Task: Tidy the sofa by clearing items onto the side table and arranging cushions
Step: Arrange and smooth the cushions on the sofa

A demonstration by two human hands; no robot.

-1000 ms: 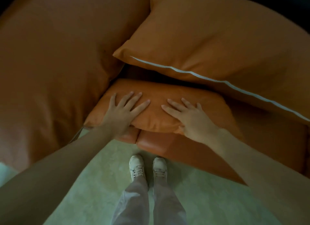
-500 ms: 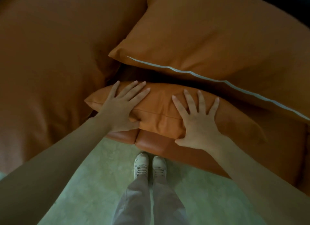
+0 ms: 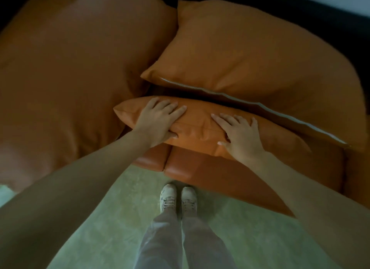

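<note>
A small orange leather cushion [image 3: 200, 126] lies on the front of the orange sofa seat [image 3: 210, 172]. My left hand [image 3: 158, 121] grips its left part, fingers over the top and thumb under the front seam. My right hand [image 3: 241, 137] holds its middle right, fingers spread over the top, thumb pressed at the front. Behind it leans a large orange cushion with white piping [image 3: 250, 54]. Another large orange cushion [image 3: 70, 68] fills the left side.
My two white shoes [image 3: 178, 198] stand on the pale green floor [image 3: 100, 228] right against the sofa's front edge. A dark strip [image 3: 300, 6] runs behind the cushions at the top.
Both hands have gone from flat on the small cushion to gripping it. The cushion has shifted back toward the piped cushion and stands more on edge.
</note>
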